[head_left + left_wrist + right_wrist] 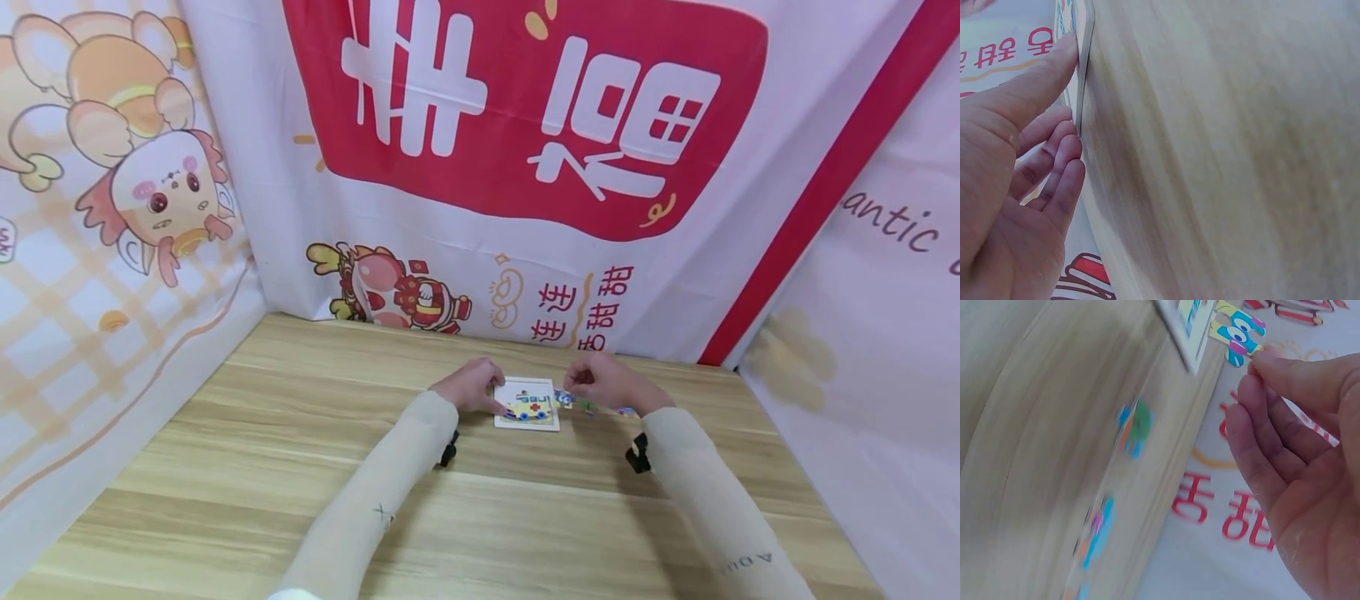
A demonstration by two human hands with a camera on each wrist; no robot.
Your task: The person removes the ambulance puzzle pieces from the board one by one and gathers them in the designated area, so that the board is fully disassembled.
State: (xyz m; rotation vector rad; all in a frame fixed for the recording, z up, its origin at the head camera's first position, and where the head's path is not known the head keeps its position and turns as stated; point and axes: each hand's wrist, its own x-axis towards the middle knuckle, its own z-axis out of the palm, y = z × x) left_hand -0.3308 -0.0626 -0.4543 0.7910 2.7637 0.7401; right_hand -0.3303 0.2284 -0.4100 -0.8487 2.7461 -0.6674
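A small white-framed puzzle board (527,426) lies flat toward the back of the table, with a yellow ambulance picture (534,409) in it. My left hand (468,386) is at the board's left side. In the left wrist view its thumb (1054,69) reaches straight onto the board's face, while the other fingers rest loosely by the edge. Just right of the board, my right hand (611,382) pinches a yellow and blue puzzle piece (1235,331) with cartoon eyes between thumb and fingertips. The piece overlaps the board's corner region in the right wrist view.
Several loose puzzle pieces lie in a row right of the board, among them a green and blue piece (1140,425) and a pink and blue one (1099,530). Printed cloth (480,196) hangs behind the wooden table (495,517) and along both sides.
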